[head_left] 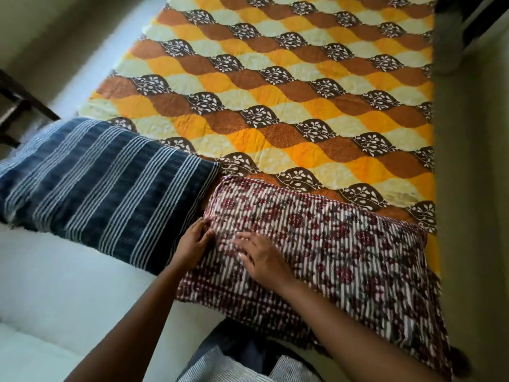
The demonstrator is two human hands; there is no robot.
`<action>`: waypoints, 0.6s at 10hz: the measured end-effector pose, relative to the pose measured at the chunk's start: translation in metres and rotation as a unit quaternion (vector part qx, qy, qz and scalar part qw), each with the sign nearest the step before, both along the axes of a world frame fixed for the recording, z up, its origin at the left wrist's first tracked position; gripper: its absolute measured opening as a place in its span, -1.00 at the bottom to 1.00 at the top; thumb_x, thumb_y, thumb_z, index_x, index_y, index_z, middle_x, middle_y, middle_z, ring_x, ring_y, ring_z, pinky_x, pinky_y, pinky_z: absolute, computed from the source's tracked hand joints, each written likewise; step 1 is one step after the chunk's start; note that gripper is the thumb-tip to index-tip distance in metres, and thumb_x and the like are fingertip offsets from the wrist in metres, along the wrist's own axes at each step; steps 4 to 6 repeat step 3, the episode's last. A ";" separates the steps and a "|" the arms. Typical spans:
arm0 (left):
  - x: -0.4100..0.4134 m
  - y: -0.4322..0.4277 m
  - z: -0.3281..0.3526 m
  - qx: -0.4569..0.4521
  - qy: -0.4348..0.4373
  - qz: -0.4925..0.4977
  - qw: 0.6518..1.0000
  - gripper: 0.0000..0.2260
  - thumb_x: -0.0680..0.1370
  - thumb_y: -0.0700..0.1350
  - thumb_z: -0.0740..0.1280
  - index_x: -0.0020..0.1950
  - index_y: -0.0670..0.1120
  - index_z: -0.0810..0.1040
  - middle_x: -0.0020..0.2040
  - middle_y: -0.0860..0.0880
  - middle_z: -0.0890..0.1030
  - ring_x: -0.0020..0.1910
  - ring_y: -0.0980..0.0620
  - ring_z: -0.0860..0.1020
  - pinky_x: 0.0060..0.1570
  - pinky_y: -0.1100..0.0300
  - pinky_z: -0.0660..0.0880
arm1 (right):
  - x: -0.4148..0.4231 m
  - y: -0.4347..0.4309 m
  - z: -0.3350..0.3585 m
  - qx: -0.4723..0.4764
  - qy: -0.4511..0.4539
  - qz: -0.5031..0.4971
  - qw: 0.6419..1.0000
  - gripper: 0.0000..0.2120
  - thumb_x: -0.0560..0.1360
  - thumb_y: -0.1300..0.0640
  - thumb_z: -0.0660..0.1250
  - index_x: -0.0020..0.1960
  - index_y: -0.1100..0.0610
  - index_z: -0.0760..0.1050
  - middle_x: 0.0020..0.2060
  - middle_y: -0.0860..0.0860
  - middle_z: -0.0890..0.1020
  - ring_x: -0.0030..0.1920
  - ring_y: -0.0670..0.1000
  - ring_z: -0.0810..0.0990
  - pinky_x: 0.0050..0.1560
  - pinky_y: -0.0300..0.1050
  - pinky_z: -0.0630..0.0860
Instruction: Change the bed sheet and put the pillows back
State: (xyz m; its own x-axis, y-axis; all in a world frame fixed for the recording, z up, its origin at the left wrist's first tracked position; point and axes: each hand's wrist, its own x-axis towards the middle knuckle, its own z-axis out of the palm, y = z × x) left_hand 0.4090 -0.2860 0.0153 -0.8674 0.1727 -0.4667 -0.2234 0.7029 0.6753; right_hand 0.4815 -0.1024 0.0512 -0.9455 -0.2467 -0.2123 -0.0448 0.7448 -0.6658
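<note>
Your right hand (260, 256) lies flat, fingers spread, on the floral pillow (344, 244); your left hand (192, 242) apparently pinches its edge. The striped pillow (96, 177) lies alongside.

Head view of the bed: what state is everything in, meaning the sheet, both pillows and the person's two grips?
Patterned sheet: spread out flat and smooth.
Blue striped pillow: lying flat, nothing touching it from above.
Red floral pillow: lying flat, to the right of the blue one.
Left grip: at the red pillow's left edge, hold unclear.
Right grip: fingers straight, resting on the red pillow.
</note>
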 end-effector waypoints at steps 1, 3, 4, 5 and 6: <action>0.058 -0.034 0.038 0.075 -0.018 0.134 0.988 -0.76 0.60 -0.12 0.20 0.25 -0.08 0.51 0.24 -0.09 0.54 0.18 -0.01 0.50 0.04 0.23 0.42 | 0.002 -0.015 0.022 -0.053 0.031 -0.082 0.995 -0.74 0.54 0.22 0.23 0.20 0.15 0.53 0.12 0.09 0.54 0.07 0.03 0.50 0.10 -0.11 0.45; 0.155 -0.125 0.065 0.084 0.001 0.328 0.941 -0.83 0.60 -0.10 0.21 0.07 0.13 0.53 0.12 0.00 0.59 0.08 0.00 0.55 -0.06 0.16 0.43 | -0.003 -0.068 0.043 -0.118 -0.075 0.043 0.989 -0.78 0.56 0.17 0.23 0.15 0.11 0.57 0.07 0.04 0.61 -0.03 -0.11 0.53 0.03 -0.25 0.43; 0.155 -0.125 0.065 0.084 0.001 0.328 0.941 -0.83 0.60 -0.10 0.21 0.07 0.13 0.53 0.12 0.00 0.59 0.08 0.00 0.55 -0.06 0.16 0.43 | -0.003 -0.068 0.043 -0.118 -0.075 0.043 0.989 -0.78 0.56 0.17 0.23 0.15 0.11 0.57 0.07 0.04 0.61 -0.03 -0.11 0.53 0.03 -0.25 0.43; 0.155 -0.125 0.065 0.084 0.001 0.328 0.941 -0.83 0.60 -0.10 0.21 0.07 0.13 0.53 0.12 0.00 0.59 0.08 0.00 0.55 -0.06 0.16 0.43 | -0.003 -0.068 0.043 -0.118 -0.075 0.043 0.989 -0.78 0.56 0.17 0.23 0.15 0.11 0.57 0.07 0.04 0.61 -0.03 -0.11 0.53 0.03 -0.25 0.43; 0.155 -0.125 0.065 0.084 0.001 0.328 0.941 -0.83 0.60 -0.10 0.21 0.07 0.13 0.53 0.12 0.00 0.59 0.08 0.00 0.55 -0.06 0.16 0.43 | -0.003 -0.068 0.043 -0.118 -0.075 0.043 0.989 -0.78 0.56 0.17 0.23 0.15 0.11 0.57 0.07 0.04 0.61 -0.03 -0.11 0.53 0.03 -0.25 0.43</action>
